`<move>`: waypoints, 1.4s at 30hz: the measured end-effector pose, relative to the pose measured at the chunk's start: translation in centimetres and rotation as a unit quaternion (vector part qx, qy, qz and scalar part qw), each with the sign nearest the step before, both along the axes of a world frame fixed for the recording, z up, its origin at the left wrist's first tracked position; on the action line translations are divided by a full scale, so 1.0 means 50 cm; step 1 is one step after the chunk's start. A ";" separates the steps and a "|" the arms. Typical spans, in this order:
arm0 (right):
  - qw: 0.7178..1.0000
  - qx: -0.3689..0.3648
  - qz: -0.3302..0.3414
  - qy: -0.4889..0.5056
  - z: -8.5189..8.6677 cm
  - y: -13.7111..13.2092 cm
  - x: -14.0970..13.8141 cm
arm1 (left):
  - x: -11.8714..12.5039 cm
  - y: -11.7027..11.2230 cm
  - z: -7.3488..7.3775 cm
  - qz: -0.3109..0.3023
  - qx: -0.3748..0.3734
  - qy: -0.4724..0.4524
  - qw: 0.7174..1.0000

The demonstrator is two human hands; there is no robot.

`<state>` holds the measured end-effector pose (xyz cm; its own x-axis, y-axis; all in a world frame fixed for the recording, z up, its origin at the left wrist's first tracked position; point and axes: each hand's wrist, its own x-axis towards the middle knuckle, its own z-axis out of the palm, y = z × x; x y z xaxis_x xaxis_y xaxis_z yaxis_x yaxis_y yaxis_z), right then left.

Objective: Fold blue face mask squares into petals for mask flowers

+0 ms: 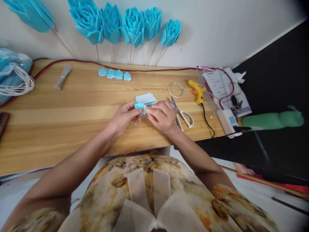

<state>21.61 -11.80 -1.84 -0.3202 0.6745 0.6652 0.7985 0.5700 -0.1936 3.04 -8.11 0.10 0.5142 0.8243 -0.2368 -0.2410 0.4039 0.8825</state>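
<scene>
Over the table (pixel 72 106), left hand (pixel 124 116) and right hand (pixel 162 116) are pinching a blue folded piece (pixel 140 105), fingers narrow to hold its creases; scissors (pixel 183 114) lying handy at three o'clock.

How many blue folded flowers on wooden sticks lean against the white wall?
6 blue folded flowers: one far left, cut by the frame edge; five in a row to its right, against the white wall. None looks hidden.

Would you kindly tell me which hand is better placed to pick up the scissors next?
Right, probably: the right hand lies just beside the scissors, while the left hand is farther off. Both pinch the blue folded piece.
</scene>
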 end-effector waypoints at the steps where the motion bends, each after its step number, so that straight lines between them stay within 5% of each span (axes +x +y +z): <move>1: 1.000 0.005 0.004 -0.002 -0.001 0.000 0.000 | 0.000 0.000 0.000 0.001 0.000 -0.001 1.000; 12: 0.999 0.014 -0.004 -0.033 0.003 0.004 -0.005 | -0.003 0.004 -0.007 -0.006 -0.001 -0.020 1.000; 18: 0.998 -0.052 0.043 -0.017 0.016 0.002 -0.004 | -0.003 0.007 -0.010 0.007 -0.012 -0.016 1.000; 23: 0.993 -0.085 0.026 0.080 0.049 -0.007 0.000 | -0.003 0.009 -0.009 0.009 -0.012 0.008 1.000; 31: 0.904 -0.339 0.067 0.252 0.047 0.006 -0.008 | -0.004 0.010 -0.012 0.001 0.022 0.035 0.999; 36: 0.873 -0.371 0.065 0.310 0.027 0.012 -0.021 | -0.006 0.010 -0.016 0.001 0.040 0.061 0.997; 42: 0.871 -0.362 0.057 0.328 0.025 0.016 -0.026 | -0.007 0.010 -0.016 0.000 0.060 0.081 0.995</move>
